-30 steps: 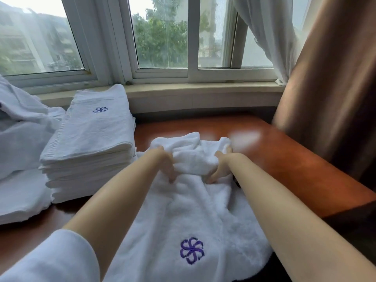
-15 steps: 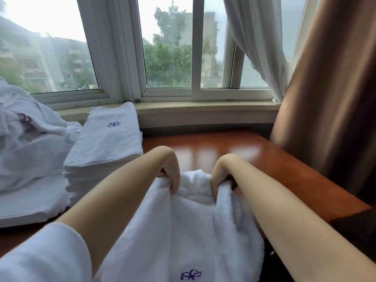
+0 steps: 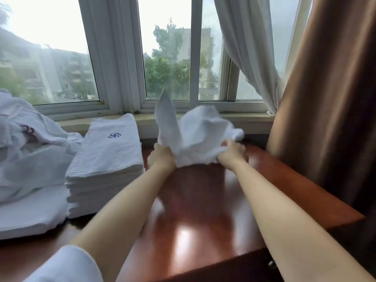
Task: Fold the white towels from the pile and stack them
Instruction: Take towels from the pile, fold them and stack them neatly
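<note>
Above the far end of the wooden table [image 3: 195, 210], the white towel [image 3: 195, 135] is now lifted off the surface and bunched in the air, where a second ago it lay spread under my arms. My left hand [image 3: 162, 157] and right hand [image 3: 232, 152] each grip its lower edge, arms stretched forward. The folded stack [image 3: 105, 157] sits left, beside the unfolded pile [image 3: 26, 143].
</note>
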Demonstrator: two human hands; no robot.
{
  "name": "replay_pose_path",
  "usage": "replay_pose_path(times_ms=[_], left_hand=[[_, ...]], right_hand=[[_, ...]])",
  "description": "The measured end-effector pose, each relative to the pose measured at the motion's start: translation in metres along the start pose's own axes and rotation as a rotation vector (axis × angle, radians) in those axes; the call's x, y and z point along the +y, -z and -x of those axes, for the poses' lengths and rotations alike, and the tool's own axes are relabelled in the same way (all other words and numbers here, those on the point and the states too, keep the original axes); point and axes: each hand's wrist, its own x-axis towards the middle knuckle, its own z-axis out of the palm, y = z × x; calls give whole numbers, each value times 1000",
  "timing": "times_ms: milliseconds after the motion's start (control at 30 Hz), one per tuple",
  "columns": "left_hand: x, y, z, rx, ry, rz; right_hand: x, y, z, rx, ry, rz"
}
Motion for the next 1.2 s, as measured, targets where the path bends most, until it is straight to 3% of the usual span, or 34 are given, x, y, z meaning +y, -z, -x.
replay_pose_path(times_ms=[67, 133, 200, 267, 333, 400, 500, 600, 733, 833, 933, 1000, 1100, 1200], left_hand=[[-21, -27, 14, -182, 45, -120], [-35, -47, 27, -302, 45, -182], [-43, -57, 36, -271, 57, -141], [-44, -60, 40, -139, 73, -49], [-44, -61, 42, -106, 67, 6], [-47, -64, 41, -116, 91, 54], [-52, -64, 37, -195, 97, 60], [-63, -70, 50, -111, 90, 103], [-79, -84, 76, 73, -96, 220], [-92, -85, 86, 43, -225, 374], [-97, -81, 93, 111, -390, 337], [-96, -79, 104, 191, -494, 298], [-93, -77, 118, 268, -626, 318], [-92, -75, 123, 159, -529, 391]], right_hand=[[20, -16, 14, -319, -86, 133], [28, -26, 31, -494, -177, 193], [37, -33, 38, -441, -266, 144], [47, -38, 39, -238, -325, 74], [51, -43, 44, -74, -241, 78], [54, -48, 48, -109, -96, 126], [56, -57, 56, -240, -43, 298], [54, -66, 69, -112, 42, 477], [67, -85, 95, 124, 86, 448], [77, -88, 108, 216, 21, 393], [79, -89, 115, 339, 18, 384], [81, -91, 117, 339, 67, 383], [78, -90, 116, 170, 228, 274], [72, -88, 116, 96, 175, 331]])
